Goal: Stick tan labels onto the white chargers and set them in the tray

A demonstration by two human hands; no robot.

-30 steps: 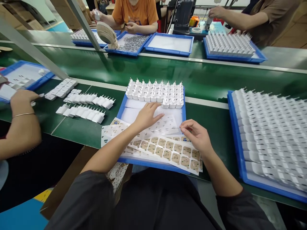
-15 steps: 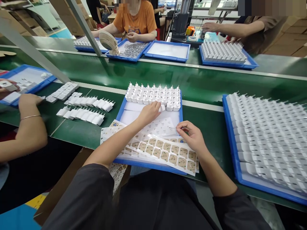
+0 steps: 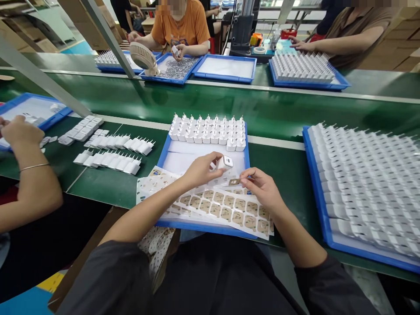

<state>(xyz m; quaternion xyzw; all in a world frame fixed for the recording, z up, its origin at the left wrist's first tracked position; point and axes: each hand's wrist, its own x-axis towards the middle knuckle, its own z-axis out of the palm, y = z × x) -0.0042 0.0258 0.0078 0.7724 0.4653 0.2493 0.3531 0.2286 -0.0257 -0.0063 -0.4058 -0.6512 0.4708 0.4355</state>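
My left hand (image 3: 204,169) is closed around a white charger plug (image 3: 225,162), its face with the port turned up toward me. Close on the right, my right hand (image 3: 259,183) pinches a small brownish sticker (image 3: 234,181) between thumb and finger. Both hands are above a blue tray (image 3: 247,157) with a white lining. Rows of white chargers (image 3: 206,131) stand in its far part, pins up. Across the near part lie sheets of tan stickers (image 3: 226,208), partly covered by my left forearm.
A large blue tray (image 3: 315,192) full of chargers stands at right. Loose chargers (image 3: 111,158) lie on the green table at left, near a co-worker's hand (image 3: 24,131). Beyond the green divider (image 3: 210,94) are more trays, a fan (image 3: 143,57) and other people.
My left hand has lifted a charger from the rows and drawn it nearer, close to the right hand. The sticker in my right hand now shows its flat side.
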